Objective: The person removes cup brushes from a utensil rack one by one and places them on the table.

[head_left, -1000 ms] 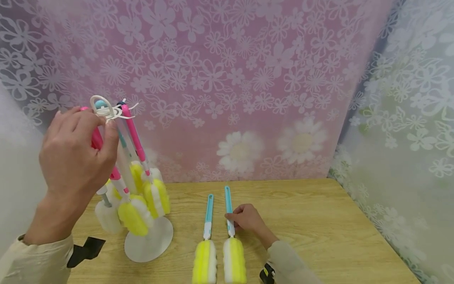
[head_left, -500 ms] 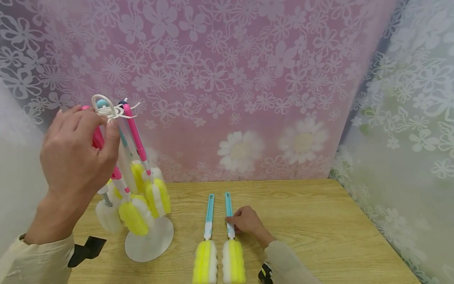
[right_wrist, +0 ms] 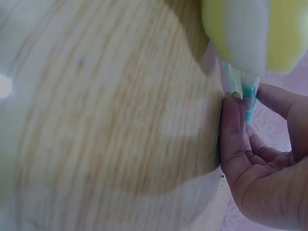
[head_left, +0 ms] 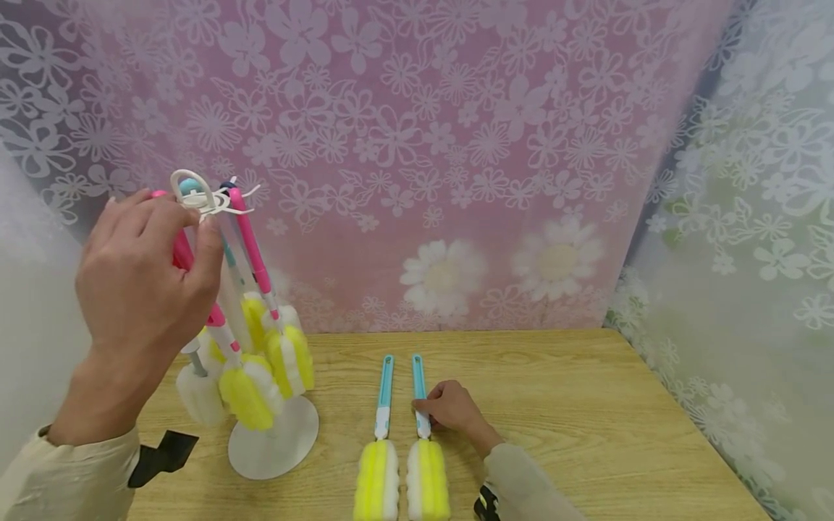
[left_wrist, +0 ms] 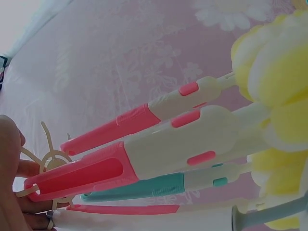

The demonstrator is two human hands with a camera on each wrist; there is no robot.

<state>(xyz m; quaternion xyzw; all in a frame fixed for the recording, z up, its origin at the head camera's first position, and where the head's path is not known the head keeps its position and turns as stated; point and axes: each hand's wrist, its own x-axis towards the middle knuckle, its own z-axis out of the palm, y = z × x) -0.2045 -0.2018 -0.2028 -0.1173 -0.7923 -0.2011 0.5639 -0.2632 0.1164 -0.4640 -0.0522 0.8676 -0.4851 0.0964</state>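
Right grip pinches a blue-handled brush; left grip holds the white rack.

The head view looks forward and down past the left hand and right hand. Turned sideways, the left wrist view closely faces brushes below its hand; the right wrist view skims the tabletop toward its hand. Each shares its hand with the head view.
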